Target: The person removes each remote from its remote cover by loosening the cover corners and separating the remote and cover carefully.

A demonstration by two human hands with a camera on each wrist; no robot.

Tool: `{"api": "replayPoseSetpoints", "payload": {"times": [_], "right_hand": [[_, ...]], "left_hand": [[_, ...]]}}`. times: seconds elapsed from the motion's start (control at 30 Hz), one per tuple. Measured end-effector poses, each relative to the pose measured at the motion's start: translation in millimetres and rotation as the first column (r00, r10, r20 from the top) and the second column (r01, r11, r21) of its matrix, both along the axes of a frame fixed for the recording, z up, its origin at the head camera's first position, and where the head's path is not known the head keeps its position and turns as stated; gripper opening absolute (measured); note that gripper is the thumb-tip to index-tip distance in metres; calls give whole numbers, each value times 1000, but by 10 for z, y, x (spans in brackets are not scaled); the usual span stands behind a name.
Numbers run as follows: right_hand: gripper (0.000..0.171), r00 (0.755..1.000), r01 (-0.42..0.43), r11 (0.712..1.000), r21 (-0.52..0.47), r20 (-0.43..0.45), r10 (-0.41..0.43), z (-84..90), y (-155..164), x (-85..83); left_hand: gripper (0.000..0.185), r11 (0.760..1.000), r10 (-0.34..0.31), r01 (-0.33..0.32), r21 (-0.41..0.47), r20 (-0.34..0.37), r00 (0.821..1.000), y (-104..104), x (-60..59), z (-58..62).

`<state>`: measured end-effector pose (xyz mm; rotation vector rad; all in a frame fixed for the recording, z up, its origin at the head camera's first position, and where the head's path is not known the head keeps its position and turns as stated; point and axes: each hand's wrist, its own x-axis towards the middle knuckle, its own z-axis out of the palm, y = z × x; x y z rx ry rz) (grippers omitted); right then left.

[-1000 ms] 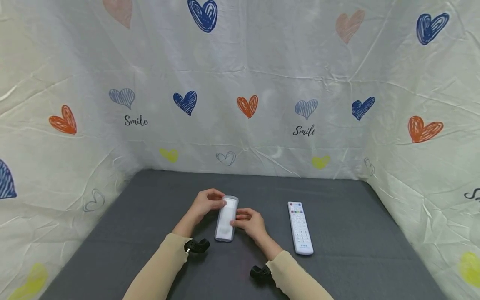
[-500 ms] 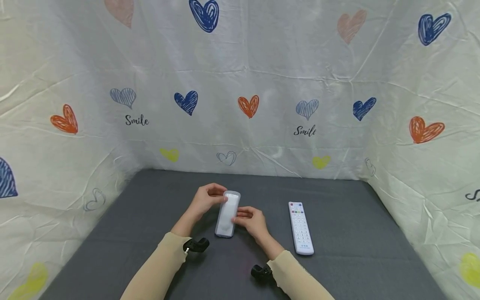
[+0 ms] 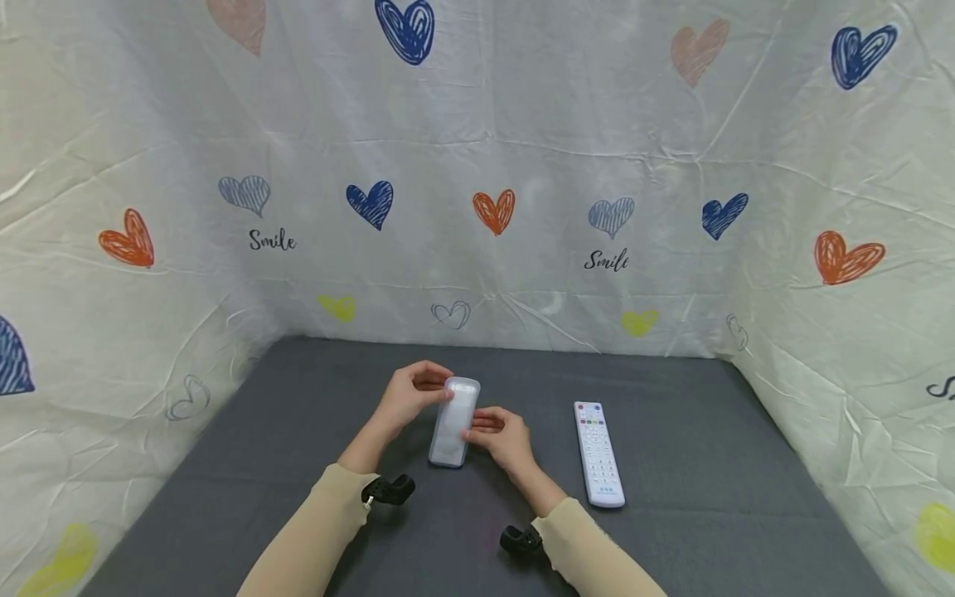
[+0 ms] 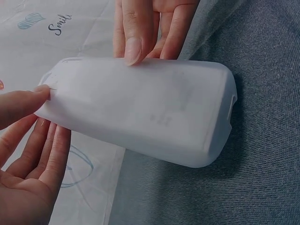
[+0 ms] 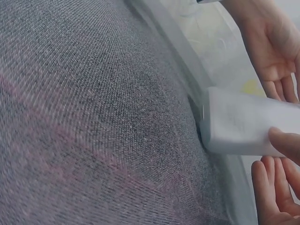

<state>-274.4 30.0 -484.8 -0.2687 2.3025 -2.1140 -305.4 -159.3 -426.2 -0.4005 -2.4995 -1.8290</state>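
Between both hands is a translucent white silicone remote-control cover [image 3: 453, 423], long and box-shaped with rounded corners. My left hand [image 3: 406, 398] pinches its far end, thumb on top and fingers underneath. On its right side, near the middle, my right hand [image 3: 503, 437] pinches the edge between thumb and fingers. In the left wrist view the cover [image 4: 150, 103] shows faint marks and a notch at its near end. That end is close over the dark cloth, and the far end is tilted up. A white remote control [image 3: 599, 454] with several rows of buttons lies to the right of the hands.
Dark grey cloth [image 3: 671, 431] covers the table. White sheeting [image 3: 537, 108] printed with hearts and "Smile" stands behind and on both sides. A black band with a small device [image 3: 388, 490] sits at the left wrist, a similar one [image 3: 521, 541] at the right.
Both hands have raised the cover a little and moved it slightly away from me, with its far end lifting. The remote control has stayed in place.
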Motion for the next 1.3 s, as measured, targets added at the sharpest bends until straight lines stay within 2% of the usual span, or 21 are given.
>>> {"api": "replayPoseSetpoints", "payload": {"times": [0.2,0.27,0.53,0.63,0.87,0.97,1.17,1.3], "right_hand": [[35,999,13,1000,19,-33,-13,177,-7,143],[35,999,12,1000,23,-34,-11,231,-10,180],[35,999,5,998,66,-54,-2,270,-8,212],[35,998,5,997,78,-67,0,240,-7,190],[35,997,12,997,77,-79,-6,-24,-3,7],[34,995,25,997,79,-97,-17,-59,2,-35],[32,992,53,997,64,-121,-45,16,4,-53],[30,988,51,998,35,-146,-46,185,11,5]], "left_hand": [[34,999,-34,34,16,-14,999,-29,44,14],[36,999,-44,45,11,-15,999,-27,84,65],[32,998,-62,61,-20,-24,998,-46,125,100],[31,997,-68,68,-29,-26,997,-52,145,114],[30,996,-80,79,-30,-30,996,-75,175,127],[30,996,-87,86,-36,-31,996,-82,170,120],[30,995,-91,90,-47,-35,995,-95,149,89],[31,996,-87,86,-34,-37,995,-119,77,-33]]}}
